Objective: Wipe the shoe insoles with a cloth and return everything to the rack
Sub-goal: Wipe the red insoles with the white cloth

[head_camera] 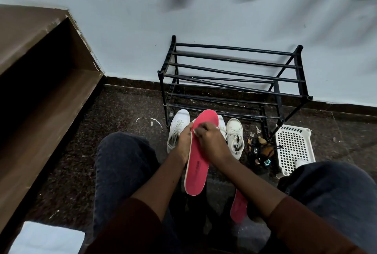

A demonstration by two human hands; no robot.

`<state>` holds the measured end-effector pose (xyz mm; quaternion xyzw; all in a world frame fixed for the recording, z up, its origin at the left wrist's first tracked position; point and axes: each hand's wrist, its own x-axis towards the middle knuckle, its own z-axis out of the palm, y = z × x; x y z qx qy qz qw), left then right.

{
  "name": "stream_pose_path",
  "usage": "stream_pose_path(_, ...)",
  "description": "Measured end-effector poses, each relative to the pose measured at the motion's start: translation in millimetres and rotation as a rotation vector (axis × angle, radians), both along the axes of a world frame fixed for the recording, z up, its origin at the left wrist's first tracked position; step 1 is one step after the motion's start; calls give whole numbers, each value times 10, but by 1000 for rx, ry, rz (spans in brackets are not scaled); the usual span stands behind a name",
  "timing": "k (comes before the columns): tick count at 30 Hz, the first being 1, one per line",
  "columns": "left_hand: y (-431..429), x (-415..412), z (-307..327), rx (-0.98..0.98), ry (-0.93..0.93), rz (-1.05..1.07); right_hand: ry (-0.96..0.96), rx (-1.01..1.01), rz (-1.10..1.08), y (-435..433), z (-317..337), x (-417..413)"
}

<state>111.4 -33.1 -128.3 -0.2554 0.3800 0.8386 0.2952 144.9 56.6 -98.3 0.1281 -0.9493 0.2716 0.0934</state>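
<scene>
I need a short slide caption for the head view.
Left hand grips a pink insole, right hand on it; white shoes, black rack behind.

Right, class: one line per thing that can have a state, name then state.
Long pink foam insole: lifted, in both hands.
Left hand: grips the insole's edge.
Right hand: fingers curled on its face.
Second pink insole: lying on floor.
Black metal-bar rack: upright, against wall.
White lace-up sneakers: on floor before rack.
White perforated plastic basket: on floor beside rack.

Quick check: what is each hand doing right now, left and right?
Left hand: grips the pink insole by its left edge.
Right hand: fingers curled on the insole's face; what it holds cannot be told.
</scene>
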Motion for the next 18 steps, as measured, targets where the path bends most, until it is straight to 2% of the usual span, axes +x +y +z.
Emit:
stream_pose_path(5, 37, 34, 20, 70, 15, -15, 34, 97, -122, 75, 42, -335)
stream_pose_path(9, 28, 49, 65, 68, 18, -41, 8, 64, -221, 89, 65, -459)
stream_pose_path(12, 33, 36, 23, 81, 13, 12, -6, -40, -151, 58, 54, -343)
stream_pose_path(15, 14, 5, -3, 107, 5, 76, 4, -91, 18, -29, 32, -105)
stream_pose_path(18, -18, 19, 0, 49, 41, 11, 31, -142, 88, -64, 69, 108)
